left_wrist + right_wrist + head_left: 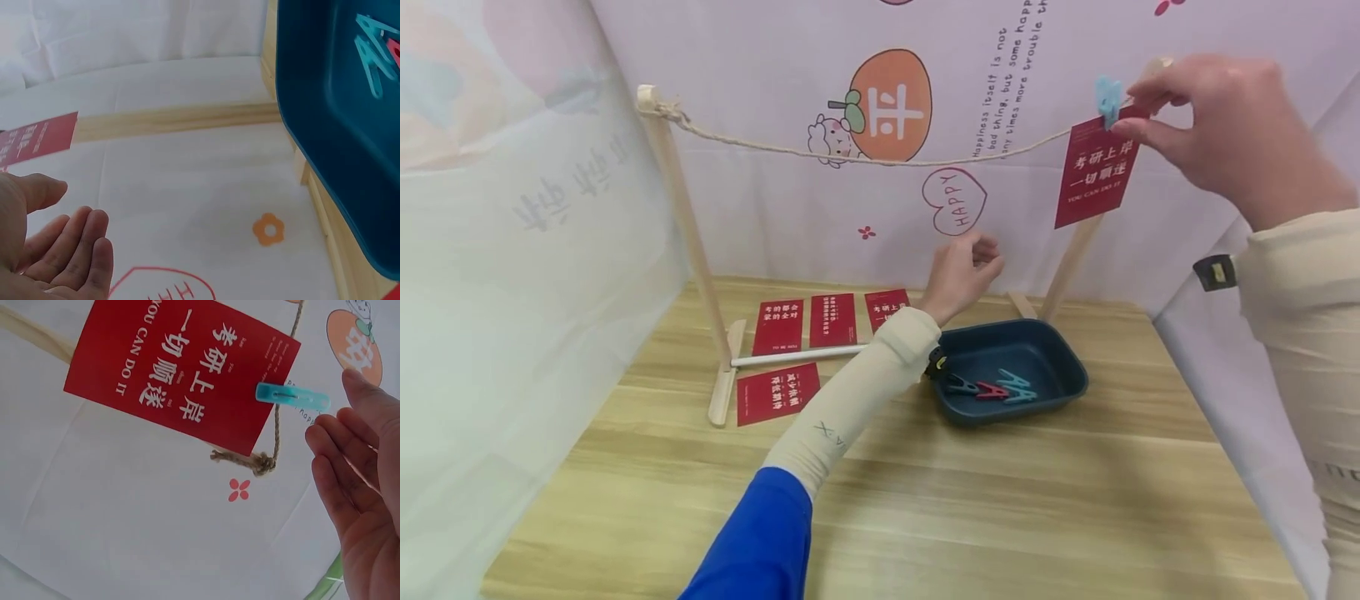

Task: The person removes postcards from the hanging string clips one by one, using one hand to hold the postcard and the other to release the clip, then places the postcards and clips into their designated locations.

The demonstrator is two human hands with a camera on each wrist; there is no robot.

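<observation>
A red card (pixel 1093 183) with white lettering hangs from the rope (pixel 880 161) near its right end. Its top edge is held by a light blue clothespin (pixel 1108 102), seen from the side in the right wrist view. My right hand (pixel 1232 137) is right beside that clothespin, thumb and fingers apart with nothing between them; the right wrist view shows a gap between fingertips and clothespin. Lower down, behind the blue basin (pixel 1011 408), my left hand (pixel 961 273) hovers with loosely bent fingers. In the left wrist view its palm (pixel 37 250) holds nothing.
Inside the basin lie several clothespins (pixel 992 390). Red cards (pixel 778 325) lie on the wooden table (pixel 925 517) at left, around a white bar (pixel 797 357). Wooden posts (pixel 681 217) carry the rope. A printed cloth (pixel 760 92) hangs behind.
</observation>
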